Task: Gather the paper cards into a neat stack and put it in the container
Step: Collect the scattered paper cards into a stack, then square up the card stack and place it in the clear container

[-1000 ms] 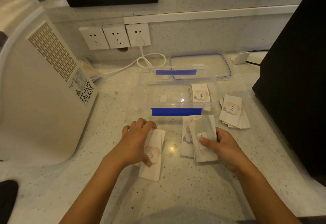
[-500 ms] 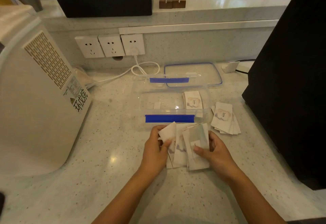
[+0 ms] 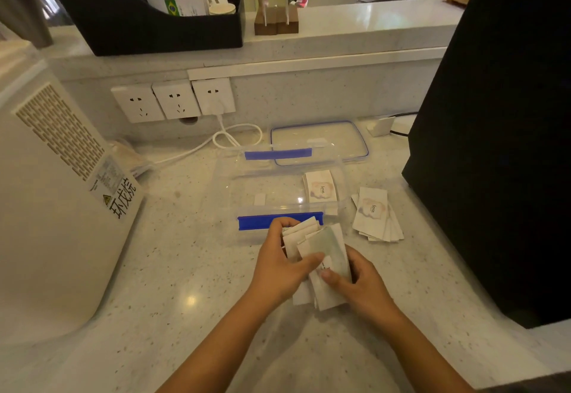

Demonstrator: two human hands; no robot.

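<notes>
Head view, hands: the left hand and the right hand are both closed on a loose bundle of white paper cards, thumbs on top, fingers curled under and around the edges.
Head view, bundle: held just above the pale speckled stone counter, right at the near wall of the clear plastic container with blue clips; the cards are fanned and skewed, corners poking out at the far end.
Head view, other cards: a small stack printed "love" already lies inside the container at its right end; another untidy pile of white cards sits on the counter just right of it.
Head view, lid: the clear blue-rimmed lid rests behind the container, so the opening is free.
Step in hand: squaring the held bundle, as I judge it.
Doing it well: probably loosen the grip a little, tap the long edge on the counter, then the short edge, letting the palms act as guides.
Risk: squeezing hard could bend the thin cards or lock in the skew.
Left to do: the right-hand pile likely needs gathering too.
</notes>
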